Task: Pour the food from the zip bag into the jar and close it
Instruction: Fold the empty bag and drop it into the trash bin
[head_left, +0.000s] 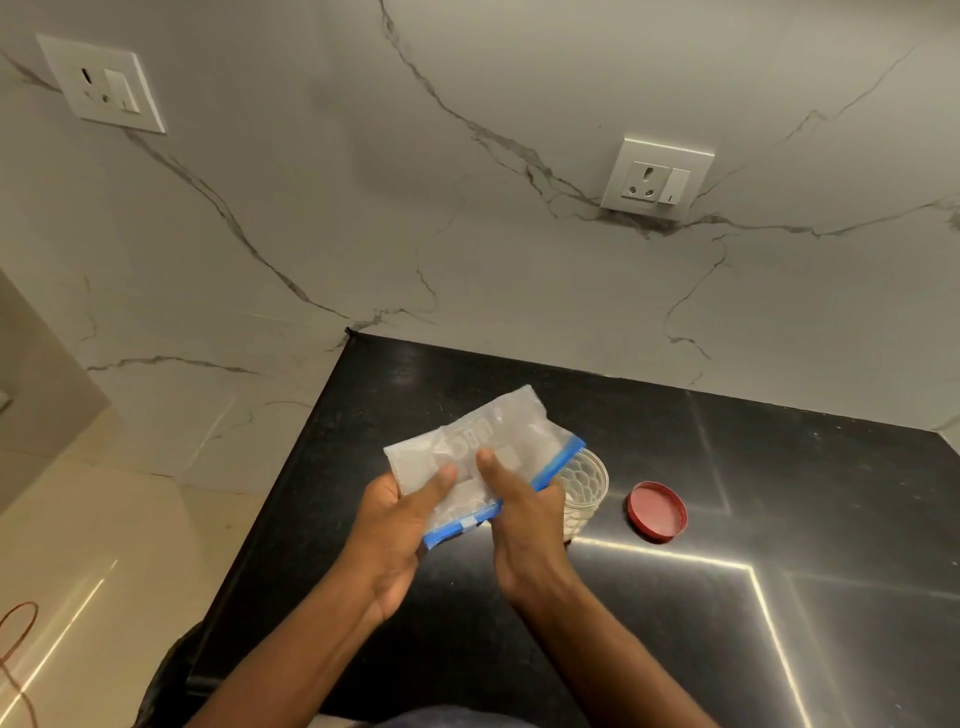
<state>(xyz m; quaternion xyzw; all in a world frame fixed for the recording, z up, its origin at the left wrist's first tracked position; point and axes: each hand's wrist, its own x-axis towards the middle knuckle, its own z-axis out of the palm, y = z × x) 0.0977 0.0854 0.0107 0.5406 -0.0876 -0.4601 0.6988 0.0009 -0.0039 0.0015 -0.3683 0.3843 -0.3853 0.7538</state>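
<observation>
Zip bag (483, 457) held in both hands above a black countertop (779, 571), over the open jar (584, 491).

Clear, crinkled plastic with a blue zip strip along its lower edge, the bag looks nearly flat, and what remains inside is hard to make out. The left hand (400, 525) pinches its lower left corner, thumb on top; the right hand (524, 514) grips the zip edge, thumb pressed onto the film, fingers hidden behind. That hand and the bag cover much of the jar, a transparent plastic cup with a faceted wall; some pale food shows at its bottom. The round red lid (657, 512) lies flat just right of it, apart. Behind stands a veined marble-look wall with two white sockets (657, 179).
</observation>
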